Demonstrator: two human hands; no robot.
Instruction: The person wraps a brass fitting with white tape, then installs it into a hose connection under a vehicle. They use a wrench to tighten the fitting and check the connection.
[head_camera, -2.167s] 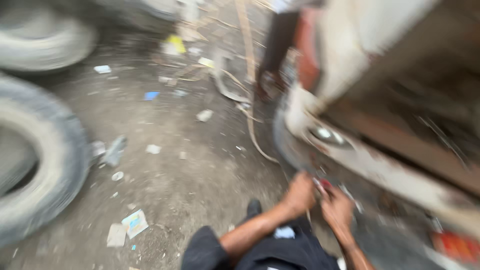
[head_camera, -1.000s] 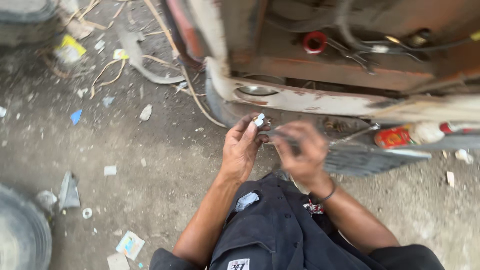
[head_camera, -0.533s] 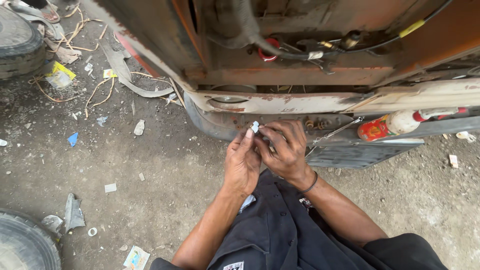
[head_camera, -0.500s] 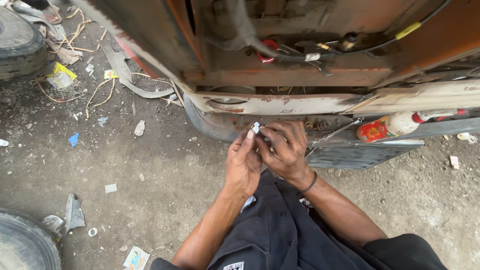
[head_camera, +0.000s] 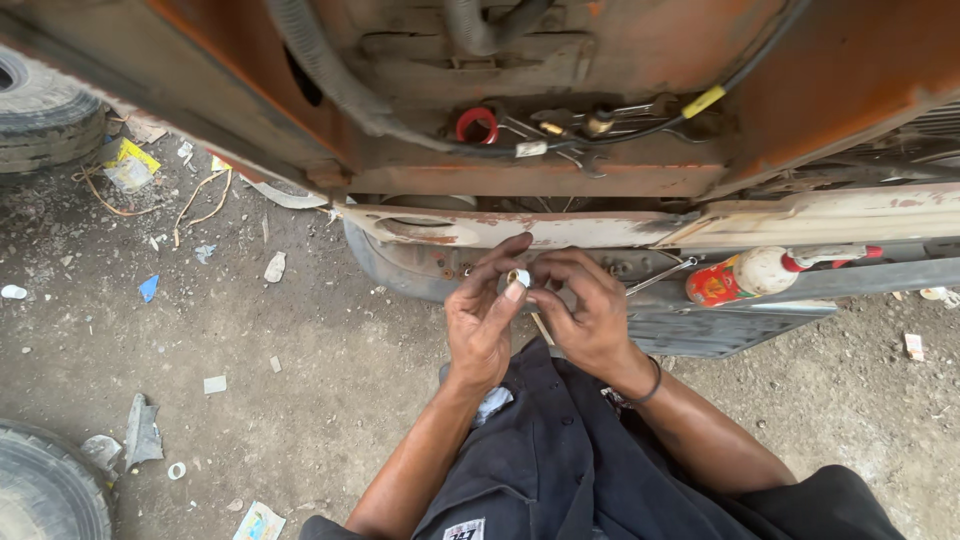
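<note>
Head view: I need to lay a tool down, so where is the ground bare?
Barest: the dirt patch left of the left hand, between the blue scrap and the grey scrap. Crowded: the litter by the upper tyre, and the ledge holding the bottle beside the right hand.

Both hands meet in the middle, left hand (head_camera: 483, 325) beside right hand (head_camera: 590, 318), pinching a small fitting (head_camera: 519, 277) between their fingertips. Directly behind them runs the vehicle's bumper (head_camera: 560, 228), with hoses (head_camera: 330, 75) and wiring above it. A squeeze bottle (head_camera: 745, 276) lies to the right on a ledge. Tyres (head_camera: 45, 110) sit far left, with litter (head_camera: 143, 432) on the ground (head_camera: 250, 350) between them.
</note>
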